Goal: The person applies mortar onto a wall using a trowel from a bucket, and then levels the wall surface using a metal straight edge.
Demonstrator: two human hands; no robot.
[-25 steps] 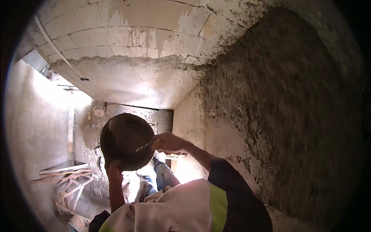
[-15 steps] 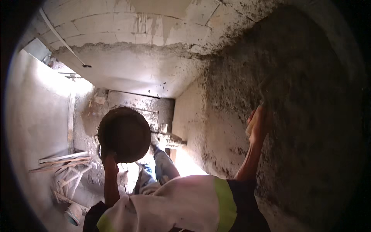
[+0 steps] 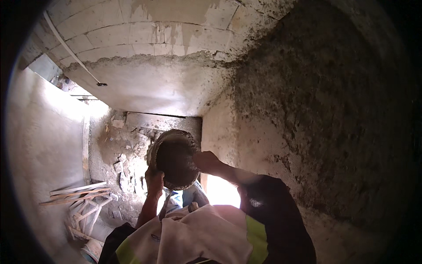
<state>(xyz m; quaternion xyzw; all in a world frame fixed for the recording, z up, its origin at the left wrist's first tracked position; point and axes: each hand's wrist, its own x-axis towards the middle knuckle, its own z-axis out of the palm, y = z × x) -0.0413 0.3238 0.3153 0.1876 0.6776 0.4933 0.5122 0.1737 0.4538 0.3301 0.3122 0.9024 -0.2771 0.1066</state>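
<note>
A dark, mortar-crusted round bucket [image 3: 176, 159] is held up in front of my body. My left hand [image 3: 154, 179] grips its lower left side, fingers closed against it. My right hand [image 3: 204, 160] is closed at the bucket's right rim, its fingertips at the dark interior; what it holds is hidden there. Beside it on the right rises a wall [image 3: 325, 123] covered in rough, dark mortar.
Wooden slats and frames [image 3: 88, 211] are piled at lower left near a pale wall [image 3: 48, 132]. Rubble [image 3: 121, 174] lies on the floor. Overhead in the picture are a block wall [image 3: 167, 31] and a thin pale strip [image 3: 68, 46].
Half a second ago my right hand was out at the dark wall with a trowel-like tool; it has come back to the bucket. The bucket has shifted right.
</note>
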